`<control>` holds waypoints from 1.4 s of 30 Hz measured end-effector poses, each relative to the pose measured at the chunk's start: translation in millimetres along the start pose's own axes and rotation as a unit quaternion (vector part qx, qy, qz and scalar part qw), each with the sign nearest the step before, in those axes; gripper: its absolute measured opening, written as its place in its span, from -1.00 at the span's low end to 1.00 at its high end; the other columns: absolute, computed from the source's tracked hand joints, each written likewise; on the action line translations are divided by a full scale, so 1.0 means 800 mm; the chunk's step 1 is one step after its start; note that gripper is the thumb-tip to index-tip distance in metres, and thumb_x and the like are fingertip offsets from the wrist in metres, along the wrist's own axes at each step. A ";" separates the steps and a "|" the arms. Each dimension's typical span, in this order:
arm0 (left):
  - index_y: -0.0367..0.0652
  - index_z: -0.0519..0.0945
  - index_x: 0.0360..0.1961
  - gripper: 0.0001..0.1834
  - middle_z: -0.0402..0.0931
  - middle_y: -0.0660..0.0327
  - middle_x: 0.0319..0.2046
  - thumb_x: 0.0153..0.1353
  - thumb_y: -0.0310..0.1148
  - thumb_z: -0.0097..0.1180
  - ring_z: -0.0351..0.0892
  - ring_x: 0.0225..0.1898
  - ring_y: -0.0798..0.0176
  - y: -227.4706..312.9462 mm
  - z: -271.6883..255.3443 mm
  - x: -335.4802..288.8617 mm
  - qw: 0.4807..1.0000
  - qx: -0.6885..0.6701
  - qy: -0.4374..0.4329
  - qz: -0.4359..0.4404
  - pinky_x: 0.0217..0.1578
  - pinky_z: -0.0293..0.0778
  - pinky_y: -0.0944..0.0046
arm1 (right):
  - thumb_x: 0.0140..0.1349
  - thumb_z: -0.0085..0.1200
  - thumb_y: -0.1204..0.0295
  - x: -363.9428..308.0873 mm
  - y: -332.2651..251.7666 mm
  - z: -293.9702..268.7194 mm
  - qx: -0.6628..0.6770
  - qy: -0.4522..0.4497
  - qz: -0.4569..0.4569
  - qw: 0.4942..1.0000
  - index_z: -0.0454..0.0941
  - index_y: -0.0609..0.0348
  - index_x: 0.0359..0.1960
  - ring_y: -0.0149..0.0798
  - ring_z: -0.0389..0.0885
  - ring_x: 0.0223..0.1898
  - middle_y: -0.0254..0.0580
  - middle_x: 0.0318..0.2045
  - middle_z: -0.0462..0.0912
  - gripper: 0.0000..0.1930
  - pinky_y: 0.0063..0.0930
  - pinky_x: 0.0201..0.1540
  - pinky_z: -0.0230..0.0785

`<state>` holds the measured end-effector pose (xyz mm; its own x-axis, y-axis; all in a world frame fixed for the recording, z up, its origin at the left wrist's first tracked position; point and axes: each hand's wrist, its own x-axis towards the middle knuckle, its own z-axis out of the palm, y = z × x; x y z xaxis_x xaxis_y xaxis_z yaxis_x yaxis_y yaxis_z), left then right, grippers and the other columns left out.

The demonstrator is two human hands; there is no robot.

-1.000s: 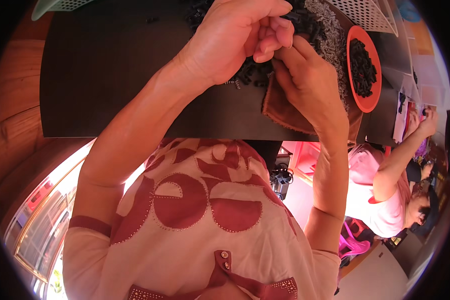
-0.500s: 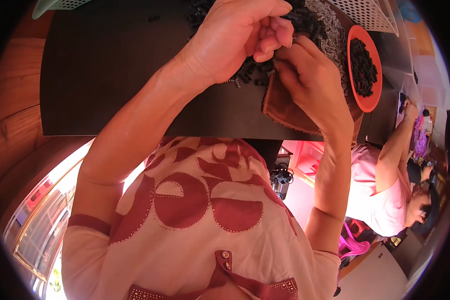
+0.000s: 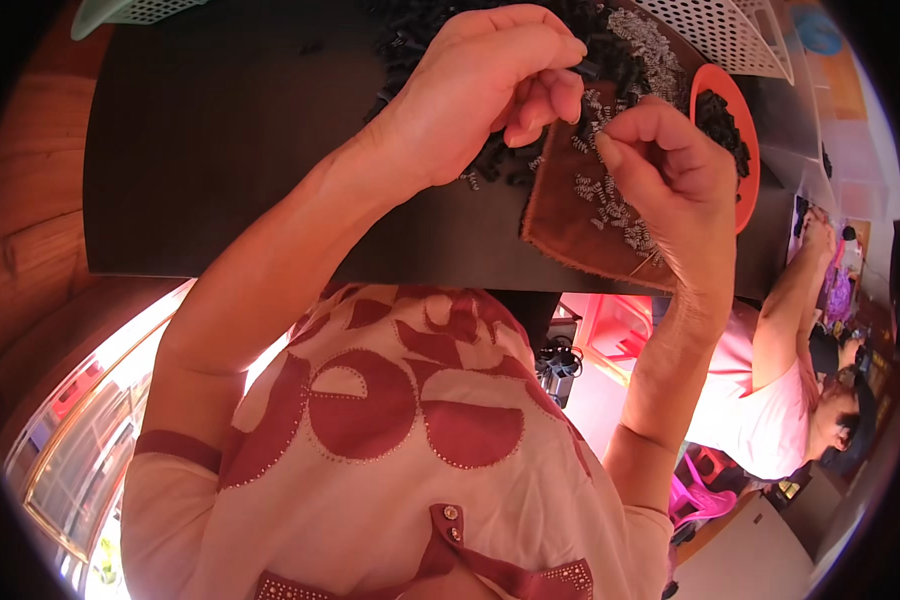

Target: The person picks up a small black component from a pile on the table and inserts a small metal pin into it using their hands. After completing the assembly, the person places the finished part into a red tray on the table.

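Observation:
My left hand (image 3: 500, 95) is held over a pile of small black tube-like parts (image 3: 400, 50), its fingers curled in and its thumb stretched across above them. Whatever it holds is hidden. To its right, my right hand (image 3: 675, 165) pinches thumb and forefinger together above a brown cloth (image 3: 560, 215); anything at the fingertips is too small to make out. Small metal coil springs (image 3: 610, 205) lie scattered on the cloth beneath it. A larger heap of springs (image 3: 655, 50) sits farther back, beside the black parts.
An orange-red bowl (image 3: 746, 205) with black parts stands right of my right hand. A white perforated basket (image 3: 720, 40) is at the far right, a green one (image 3: 120, 12) far left. The dark table (image 3: 220, 160) ends near my body. Another person (image 3: 770, 410) works at the right.
My right hand has moved right and slightly down, away from my left fingers, uncovering the springs on the cloth. My left hand stays nearly in place.

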<state>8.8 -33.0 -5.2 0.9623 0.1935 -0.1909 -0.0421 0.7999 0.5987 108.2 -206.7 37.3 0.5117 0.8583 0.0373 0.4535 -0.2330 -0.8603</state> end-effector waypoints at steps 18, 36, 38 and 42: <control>-0.18 0.52 -0.30 -0.79 0.53 0.23 -0.54 0.31 -0.25 0.01 0.35 -0.64 0.50 -0.006 0.007 -0.013 0.974 0.204 -0.086 0.043 -0.65 0.19 0.49 | 0.20 0.17 0.55 0.011 -0.026 -0.020 0.182 -0.061 0.105 0.976 0.59 0.30 -0.34 -0.64 0.43 -0.42 -0.47 -0.46 0.57 -0.94 -0.72 -0.35 0.29; -0.16 0.50 -0.29 -0.80 0.53 0.19 -0.53 0.38 -0.25 0.01 0.39 -0.65 0.42 0.006 0.002 -0.020 0.998 0.016 -0.061 -0.010 -0.67 0.21 0.47 | 0.38 0.06 0.37 0.034 -0.023 0.024 0.171 0.021 -0.045 0.984 0.58 0.32 -0.21 -0.69 0.14 -0.62 -0.50 -0.55 0.46 -0.79 -0.73 -0.59 -0.10; -0.14 0.50 -0.31 -0.80 0.53 0.20 -0.54 0.38 -0.25 0.01 0.38 -0.64 0.42 0.013 0.001 -0.019 0.997 0.011 -0.079 0.013 -0.66 0.21 0.47 | 0.38 0.05 0.45 0.036 -0.021 0.018 0.168 0.002 -0.026 0.985 0.58 0.29 -0.20 -0.65 0.19 -0.61 -0.52 -0.54 0.47 -0.86 -0.72 -0.55 0.03; -0.11 0.46 -0.41 -0.76 0.49 0.19 -0.55 0.38 -0.23 -0.03 0.32 -0.60 0.37 0.030 -0.009 -0.018 0.996 -0.014 -0.035 0.079 -0.63 0.16 0.38 | 0.23 0.18 0.48 0.028 0.011 0.024 -0.041 -0.005 -0.022 0.999 0.58 0.22 -0.29 -0.41 0.54 -0.42 -0.30 -0.45 0.57 -0.91 -0.53 -0.31 0.35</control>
<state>-7.7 -12.6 6.5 0.9596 0.2784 -0.0408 -0.2006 0.7786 0.5946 109.4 -180.9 20.7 0.4823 0.8733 0.0692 0.5340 -0.2305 -0.8134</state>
